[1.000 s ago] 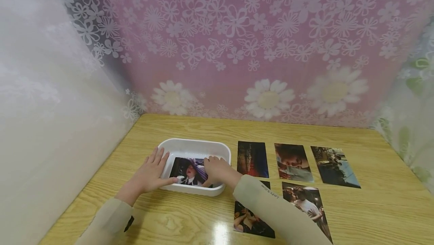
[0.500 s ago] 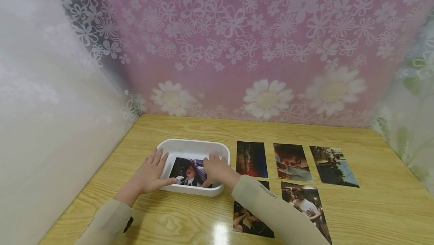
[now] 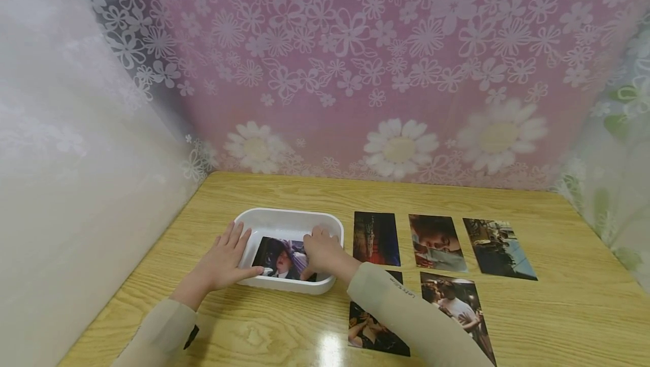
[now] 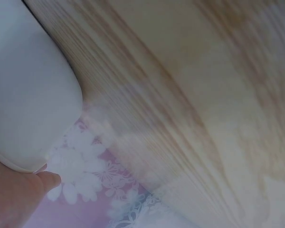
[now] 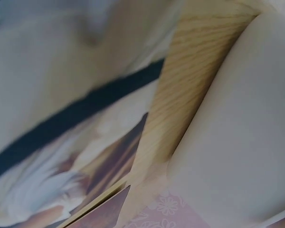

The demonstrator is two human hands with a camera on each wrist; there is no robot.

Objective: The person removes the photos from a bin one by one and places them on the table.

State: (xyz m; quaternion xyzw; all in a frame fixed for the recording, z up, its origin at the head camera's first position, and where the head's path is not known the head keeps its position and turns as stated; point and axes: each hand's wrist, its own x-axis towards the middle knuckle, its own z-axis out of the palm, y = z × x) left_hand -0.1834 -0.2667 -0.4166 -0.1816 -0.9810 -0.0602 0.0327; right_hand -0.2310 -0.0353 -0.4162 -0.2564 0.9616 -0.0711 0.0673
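Note:
A white plastic tray (image 3: 289, 217) with rounded corners stands on the wood-grain table. Inside it lies a photo print (image 3: 278, 258) of a face under a dark and purple hat. My left hand (image 3: 225, 260) rests over the tray's left rim, fingers spread and mostly straight, its thumb at the photo's near left corner. My right hand (image 3: 325, 254) reaches in from the right and grips the photo's right end, thumb toward the near edge and fingers toward the far edge. That end of the photo is hidden under the hand.
Right of the tray several photos lie flat: a dark red-blue one (image 3: 377, 238), a close-up of faces (image 3: 438, 243), an outdoor scene (image 3: 500, 248), a couple (image 3: 457, 310). My right sleeve (image 3: 401, 305) crosses over another dark photo (image 3: 373, 330). A flowered pink curtain (image 3: 325, 73) hangs behind.
The photo in the tray has shifted slightly, its pictured face now a little lower and more left, and its purple part looks different beside my right hand. Both hands have hardly moved.

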